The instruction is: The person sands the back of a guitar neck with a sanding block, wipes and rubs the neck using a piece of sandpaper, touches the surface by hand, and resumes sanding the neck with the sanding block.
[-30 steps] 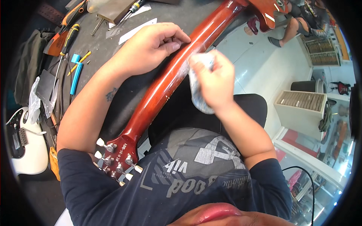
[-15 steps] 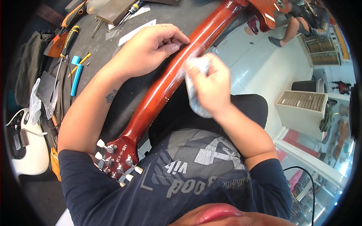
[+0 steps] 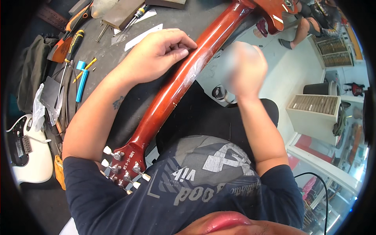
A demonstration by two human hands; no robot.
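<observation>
A glossy reddish-brown guitar neck [image 3: 168, 98] runs diagonally in front of me, its back facing up. The headstock [image 3: 129, 154], with several cream-buttoned tuners, lies against my shirt at lower left. A whitish smear [image 3: 192, 71] marks the middle of the neck. My left hand [image 3: 166, 51] lies at the neck's left edge, fingers curled in, index fingertip touching the wood and nothing visible inside the fingers. To the right of the neck and apart from it, my right hand [image 3: 250, 72] is closed on a pale bluish cloth [image 3: 231, 66]; both are smeared by motion.
On the dark bench lie a blue tube-shaped tool [image 3: 81, 84], a yellow pencil [image 3: 91, 64], a screwdriver [image 3: 74, 47] and a white strip [image 3: 143, 37]. A white guitar body [image 3: 37, 160] sits at far left. A white cabinet [image 3: 313, 117] stands right; another person's leg [image 3: 301, 33] shows beyond.
My right hand with the cloth has lifted off the neck and moved right and slightly up, uncovering the whitish smear. My left hand stays at the neck's edge.
</observation>
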